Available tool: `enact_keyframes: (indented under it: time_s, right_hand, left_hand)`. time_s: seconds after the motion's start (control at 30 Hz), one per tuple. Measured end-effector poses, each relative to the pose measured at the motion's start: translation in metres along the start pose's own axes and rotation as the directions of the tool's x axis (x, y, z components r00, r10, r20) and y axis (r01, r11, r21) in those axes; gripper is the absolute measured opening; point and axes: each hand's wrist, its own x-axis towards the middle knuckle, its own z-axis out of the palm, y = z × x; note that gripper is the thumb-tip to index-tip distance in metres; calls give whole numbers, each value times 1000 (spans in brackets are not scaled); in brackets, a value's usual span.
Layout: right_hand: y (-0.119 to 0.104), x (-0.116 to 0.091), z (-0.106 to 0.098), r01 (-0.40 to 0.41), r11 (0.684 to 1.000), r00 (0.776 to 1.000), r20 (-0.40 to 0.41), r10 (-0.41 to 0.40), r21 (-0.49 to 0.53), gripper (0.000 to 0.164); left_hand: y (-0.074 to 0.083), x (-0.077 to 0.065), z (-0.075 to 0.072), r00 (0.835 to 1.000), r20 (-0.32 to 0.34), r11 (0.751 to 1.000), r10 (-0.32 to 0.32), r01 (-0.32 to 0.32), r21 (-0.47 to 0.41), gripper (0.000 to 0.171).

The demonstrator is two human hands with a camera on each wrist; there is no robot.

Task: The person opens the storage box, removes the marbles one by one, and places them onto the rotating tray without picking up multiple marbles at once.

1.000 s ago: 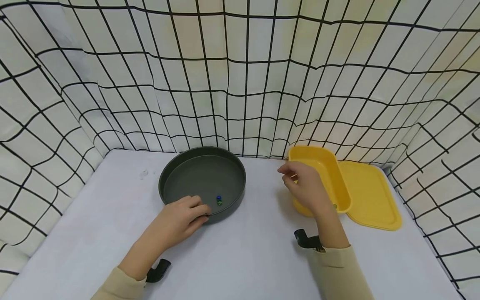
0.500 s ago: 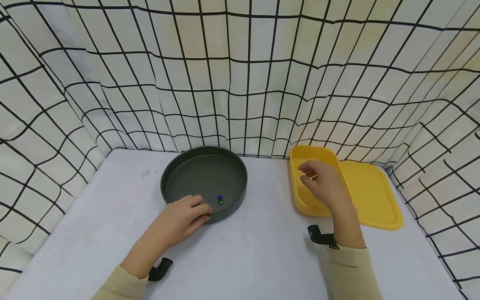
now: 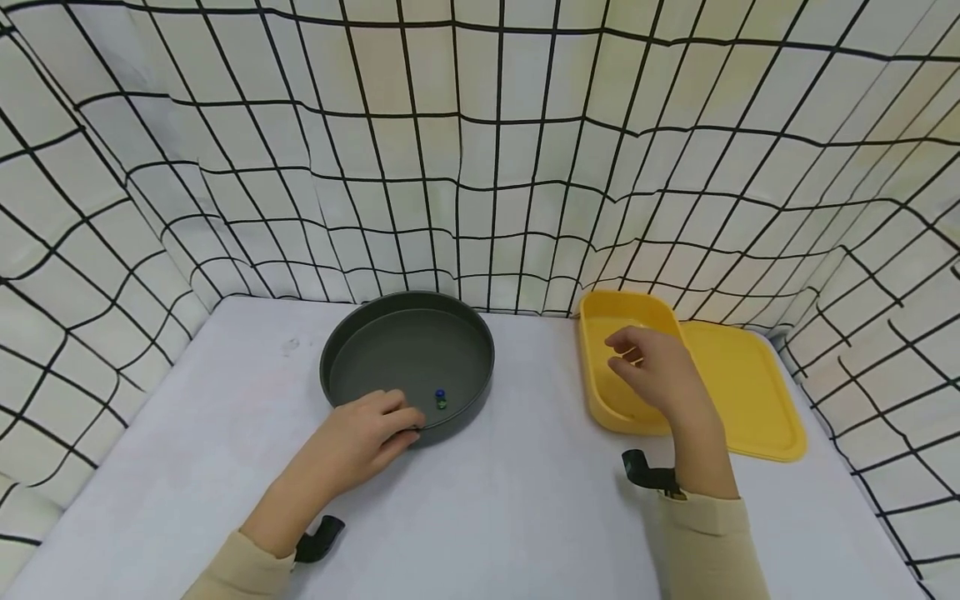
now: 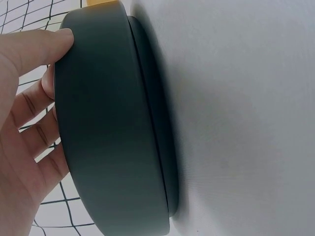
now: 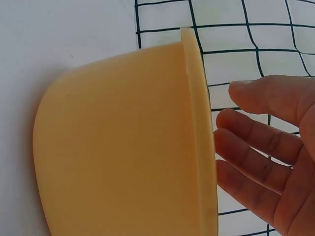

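My left hand (image 3: 375, 433) grips the near rim of a round dark grey pan (image 3: 405, 350). In the left wrist view, the thumb (image 4: 61, 42) lies on the pan's outer wall, with the other fingers over the rim. Inside the pan, close to that hand, are a small blue bead (image 3: 440, 393) and a small green bead (image 3: 441, 404). My right hand (image 3: 656, 371) hovers over a yellow plastic box (image 3: 600, 400), fingers loosely bent. The right wrist view shows the thumb (image 5: 246, 93) apart from the fingers and nothing between them. Hand and forearm hide part of the box's inside.
A flat yellow lid (image 3: 757, 400) lies right of the box, partly under its edge. White cloth covers the table (image 3: 510, 517). Black-gridded white fabric (image 3: 480, 167) walls in the back and both sides. A dark wrist mount (image 3: 648, 473) sticks out beside each forearm.
My right hand has shifted right, from the box's left edge to above its inside, with thumb and fingers now wider apart. The left hand and the pan have stayed put.
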Motion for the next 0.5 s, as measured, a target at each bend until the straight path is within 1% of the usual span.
enact_keyframes:
  time_s: [0.2,0.5]
  right_hand:
    - [5,-3,-3,-38,999,999,18,39,-34,26]
    - [9,-7,-9,-87,996,995,56,88,-22,29]
  left_hand:
    - [1,0,-2,1000,-1,1000,0,0,-1,18]
    - [0,-1,-2,1000,7,1000,-10,10,2,18]
